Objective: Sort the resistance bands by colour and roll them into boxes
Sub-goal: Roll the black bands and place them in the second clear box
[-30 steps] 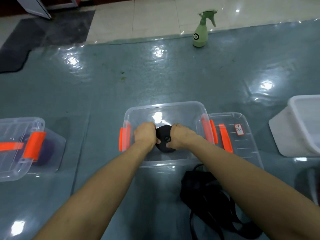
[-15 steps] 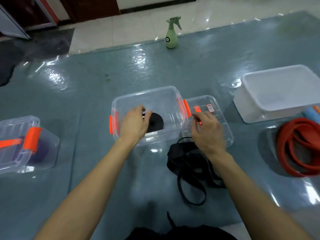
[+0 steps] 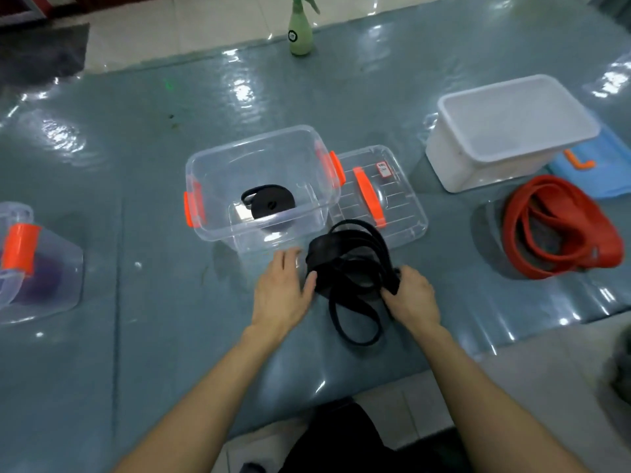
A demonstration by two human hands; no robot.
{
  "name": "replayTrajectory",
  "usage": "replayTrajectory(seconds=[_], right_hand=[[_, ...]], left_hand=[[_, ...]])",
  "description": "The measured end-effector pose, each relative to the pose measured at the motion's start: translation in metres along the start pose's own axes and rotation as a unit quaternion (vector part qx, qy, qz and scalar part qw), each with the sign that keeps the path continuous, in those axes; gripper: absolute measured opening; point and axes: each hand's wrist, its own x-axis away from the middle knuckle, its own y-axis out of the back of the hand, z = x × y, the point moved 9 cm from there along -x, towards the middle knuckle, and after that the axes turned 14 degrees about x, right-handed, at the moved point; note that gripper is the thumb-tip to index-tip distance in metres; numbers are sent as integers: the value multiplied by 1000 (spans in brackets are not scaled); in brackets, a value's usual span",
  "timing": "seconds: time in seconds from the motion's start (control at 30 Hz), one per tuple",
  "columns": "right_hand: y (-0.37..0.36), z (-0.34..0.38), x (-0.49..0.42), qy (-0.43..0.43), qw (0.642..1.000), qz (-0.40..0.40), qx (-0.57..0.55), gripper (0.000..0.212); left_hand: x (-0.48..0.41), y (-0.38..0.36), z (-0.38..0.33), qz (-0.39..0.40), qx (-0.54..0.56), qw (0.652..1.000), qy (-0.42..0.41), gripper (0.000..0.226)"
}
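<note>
A rolled black band [image 3: 269,201] lies on the floor of the clear box [image 3: 218,158] with orange latches. In front of that box a loose heap of black bands [image 3: 348,264] rests on the blue-grey mat. My right hand [image 3: 411,295] pinches a strand at the heap's right side. My left hand [image 3: 283,293] lies flat with fingers spread, its thumb touching the heap's left edge. A pile of red bands [image 3: 560,230] sits to the right. At the far left a second clear box [image 3: 51,268] holds something purple.
The clear lid [image 3: 403,206] with an orange handle lies right of the middle box. A white tub [image 3: 512,131] stands at the back right, with a blue cloth [image 3: 611,179] beside it. A green spray bottle [image 3: 300,29] stands at the mat's far edge.
Both hands let go of the rolled black band, left it in the clear box and drew back to the loose black bands. The view swung to the right.
</note>
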Motion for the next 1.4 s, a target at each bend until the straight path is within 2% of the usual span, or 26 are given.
replayTrajectory(seconds=[0.03,0.07,0.1,0.17,0.23,0.3,0.47,0.63,0.7,0.73,0.8,0.83,0.87,0.9,0.93,1.0,1.03,1.13,1.2,1.3,1.4], right_hand=[[-4,6,3,28,1000,12,-2,36],[-8,11,7,51,999,20,-4,31],[-10,15,13,62,998,20,-16,28],[-9,16,25,65,997,3,-53,22],[-1,19,39,68,995,-5,-74,19],[15,32,52,98,992,-6,-82,17],[70,119,84,239,970,17,-35,8],[140,271,133,415,909,-29,21,18],[172,318,154,456,888,-54,3,26],[185,336,162,471,880,-60,-7,35],[198,361,173,490,871,-38,-2,66],[197,368,174,488,873,-8,3,83],[191,372,173,476,879,26,1,91],[183,373,170,467,882,57,-15,87],[173,375,167,460,884,77,-33,71],[153,376,157,444,893,65,-38,41],[142,375,153,439,897,48,-14,35],[120,367,146,432,900,15,61,26],[121,359,141,430,901,1,63,25],[138,351,143,441,895,-30,65,25],[173,347,154,475,877,-41,56,23]], left_hand=[[3,-18,20,21,78,990,118,67],[4,-34,36,34,160,963,216,78],[3,-49,44,45,235,930,279,78],[-4,-65,44,64,336,884,319,52],[-6,-52,47,46,347,885,307,24],[3,-17,57,6,356,889,289,9],[51,131,103,-165,432,857,227,15],[110,299,126,-346,447,817,115,29],[142,347,134,-390,386,831,93,46],[153,361,138,-369,335,861,98,52],[167,355,159,-238,197,934,181,66],[175,340,176,-145,125,952,237,79],[185,322,191,-63,73,954,283,94],[193,305,200,-10,52,949,312,104],[199,292,201,8,58,944,324,108],[198,277,195,-31,92,948,302,100],[196,272,190,-64,104,950,289,92],[185,267,172,-139,113,954,243,75],[169,263,153,-144,117,965,185,71],[138,255,117,-118,136,978,111,76],[98,257,77,-110,170,978,55,93]])
